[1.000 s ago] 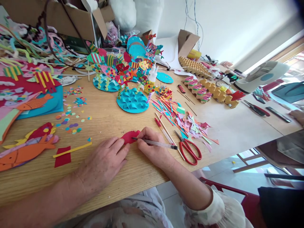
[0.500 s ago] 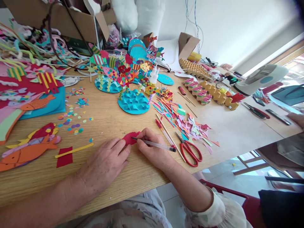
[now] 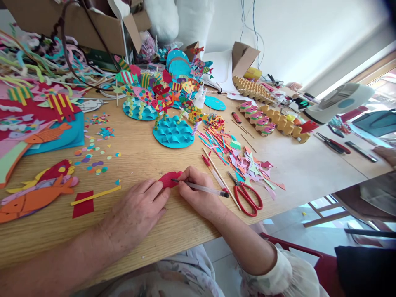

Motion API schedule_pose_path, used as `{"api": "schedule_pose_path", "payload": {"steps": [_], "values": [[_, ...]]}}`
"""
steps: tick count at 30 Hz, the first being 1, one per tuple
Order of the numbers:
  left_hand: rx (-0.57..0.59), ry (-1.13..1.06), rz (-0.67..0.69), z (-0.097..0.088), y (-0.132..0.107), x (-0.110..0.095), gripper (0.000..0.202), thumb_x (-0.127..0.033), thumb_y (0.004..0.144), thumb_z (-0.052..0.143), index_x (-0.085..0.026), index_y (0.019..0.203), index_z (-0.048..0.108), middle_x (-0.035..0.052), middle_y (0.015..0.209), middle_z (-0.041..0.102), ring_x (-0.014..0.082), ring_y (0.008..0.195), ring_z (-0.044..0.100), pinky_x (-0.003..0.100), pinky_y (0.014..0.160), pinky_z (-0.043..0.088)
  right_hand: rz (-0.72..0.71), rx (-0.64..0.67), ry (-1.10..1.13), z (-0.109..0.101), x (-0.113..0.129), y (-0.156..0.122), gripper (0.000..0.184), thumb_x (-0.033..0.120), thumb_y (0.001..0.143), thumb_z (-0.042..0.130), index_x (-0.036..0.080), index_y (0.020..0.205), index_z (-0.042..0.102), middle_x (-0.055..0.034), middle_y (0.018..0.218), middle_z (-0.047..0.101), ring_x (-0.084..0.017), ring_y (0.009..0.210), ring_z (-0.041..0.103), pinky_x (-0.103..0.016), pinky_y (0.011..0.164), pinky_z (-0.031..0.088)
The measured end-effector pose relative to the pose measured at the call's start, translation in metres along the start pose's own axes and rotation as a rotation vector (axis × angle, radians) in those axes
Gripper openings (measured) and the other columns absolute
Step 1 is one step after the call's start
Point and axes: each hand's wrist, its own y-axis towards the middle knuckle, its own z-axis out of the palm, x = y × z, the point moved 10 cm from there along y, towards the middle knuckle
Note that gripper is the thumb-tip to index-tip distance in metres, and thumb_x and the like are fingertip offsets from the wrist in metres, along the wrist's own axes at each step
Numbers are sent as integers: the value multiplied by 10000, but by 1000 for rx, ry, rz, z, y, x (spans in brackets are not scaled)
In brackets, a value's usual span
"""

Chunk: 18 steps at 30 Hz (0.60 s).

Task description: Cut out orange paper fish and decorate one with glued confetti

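A small red paper shape [image 3: 168, 179] lies on the wooden table [image 3: 173, 231] near its front edge. My left hand [image 3: 136, 212] rests flat on the table with its fingertips on the shape's left side, fingers spread. My right hand [image 3: 198, 194] pinches a clear pen [image 3: 204, 188], and the pen's tip touches the red shape. Red-handled scissors [image 3: 246, 194] lie just right of that hand, beside a thin wooden stick [image 3: 221, 177] and a red pen [image 3: 208, 163].
Colourful paper scraps [image 3: 247, 161] spread to the right. Blue wavy discs with paper fish [image 3: 173, 132] stand behind. Paper fish cut-outs [image 3: 34, 198], a red square [image 3: 83, 209] and a yellow strip [image 3: 95, 195] lie left. Cardboard boxes [image 3: 77, 24], egg-carton pieces [image 3: 278, 119] and an iron [image 3: 338, 101] sit farther back.
Both hands stay on the red shape; the pen has shifted only slightly. The view has tilted a little.
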Motion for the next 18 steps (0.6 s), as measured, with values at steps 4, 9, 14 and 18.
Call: {"api": "schedule_pose_path", "payload": {"steps": [4, 9, 14, 18], "values": [[19, -7, -6, 1, -1, 1, 277, -137, 772, 567, -102, 1042, 615, 109, 948, 612, 261, 903, 539, 414, 788, 499, -2, -5, 36, -3, 1, 0, 70, 134, 694, 456, 197, 667, 471, 52, 557, 464, -87, 486, 404, -207, 454, 301], [21, -6, -4, 2, -1, 1, 258, -143, 783, 550, -115, 1030, 618, 107, 954, 613, 260, 911, 536, 408, 791, 498, 12, -25, 59, -3, -2, 1, 60, 144, 706, 470, 195, 675, 479, 52, 549, 464, -87, 475, 396, -205, 440, 303], [31, 12, -10, 2, 0, 1, 270, -140, 766, 577, -115, 1031, 619, 101, 943, 620, 256, 892, 545, 401, 783, 497, 21, -22, 38, 0, -5, 1, 56, 150, 704, 470, 198, 676, 480, 44, 564, 480, -97, 491, 425, -208, 447, 309], [33, 13, -14, 2, -1, 1, 298, -142, 768, 574, -94, 1060, 608, 110, 947, 622, 258, 892, 544, 400, 777, 493, 20, -18, 30, 1, -5, 1, 51, 160, 711, 471, 198, 677, 478, 52, 550, 465, -99, 482, 415, -210, 448, 304]]}}
